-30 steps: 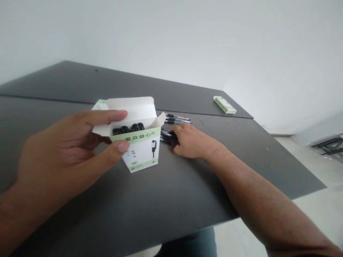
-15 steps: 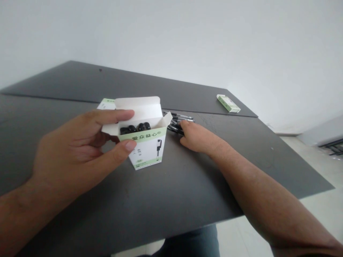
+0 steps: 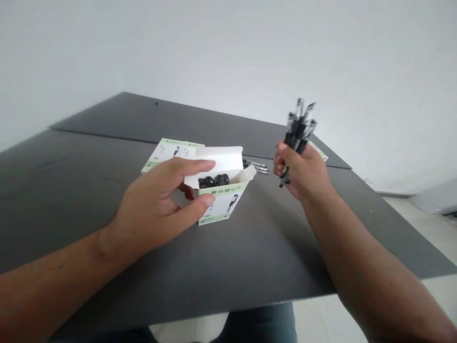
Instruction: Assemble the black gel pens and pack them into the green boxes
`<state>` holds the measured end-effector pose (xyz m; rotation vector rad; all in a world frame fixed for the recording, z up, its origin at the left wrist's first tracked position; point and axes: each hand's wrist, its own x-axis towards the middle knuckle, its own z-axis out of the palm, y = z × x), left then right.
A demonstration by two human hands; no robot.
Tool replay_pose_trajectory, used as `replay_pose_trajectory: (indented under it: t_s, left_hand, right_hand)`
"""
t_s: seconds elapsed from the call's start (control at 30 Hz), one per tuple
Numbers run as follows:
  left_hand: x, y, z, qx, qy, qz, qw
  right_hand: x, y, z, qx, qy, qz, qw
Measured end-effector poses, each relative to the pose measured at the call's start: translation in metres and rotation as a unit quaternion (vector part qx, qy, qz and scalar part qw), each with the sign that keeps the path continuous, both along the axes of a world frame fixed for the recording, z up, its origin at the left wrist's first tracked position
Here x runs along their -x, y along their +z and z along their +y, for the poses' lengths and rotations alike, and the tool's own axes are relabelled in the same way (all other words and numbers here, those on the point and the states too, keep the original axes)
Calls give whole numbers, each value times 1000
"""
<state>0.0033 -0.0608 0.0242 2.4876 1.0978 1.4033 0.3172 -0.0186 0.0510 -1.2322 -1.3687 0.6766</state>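
My left hand (image 3: 160, 200) grips the left side of a white and green cardboard box (image 3: 223, 205), thumb on its front and fingers behind. The box stands upright on the dark table with its top flaps open. Several black rounded ends (image 3: 214, 180) show inside, toward the box's left. To the right, my right hand (image 3: 303, 166) is closed around a bunch of black and clear pens (image 3: 300, 126), raised above the table and pointing up. A few more pens (image 3: 259, 166) lie on the table behind the box, partly hidden by it.
White and green boxes (image 3: 171, 150) lie behind my left hand. Another such box (image 3: 319, 150) is mostly hidden behind my right hand. The dark table (image 3: 228, 267) has a raised board (image 3: 214, 121) along its back, against a pale wall. A small dark bit (image 3: 156, 103) lies there.
My right hand has lifted a bunch of pens off the table, up and to the right. Fewer pens lie behind the box. My left hand still holds the box; the view has shifted.
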Motion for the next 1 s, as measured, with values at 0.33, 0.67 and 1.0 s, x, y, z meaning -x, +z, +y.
replay_pose_trajectory:
  t_s: [0.33, 0.67, 1.0]
  left_hand:
    - [-3, -3, -1, -11, -79, -5, 997]
    - [-8, -4, -3, 37, -113, -56, 991]
    - [-8, -5, -3, 17, -113, -56, 992]
  right_hand:
    - [81, 76, -49, -136, 235, 100, 957]
    - [82, 53, -40, -112, 267, 29, 957]
    - [82, 50, -43, -125, 242, 32, 962]
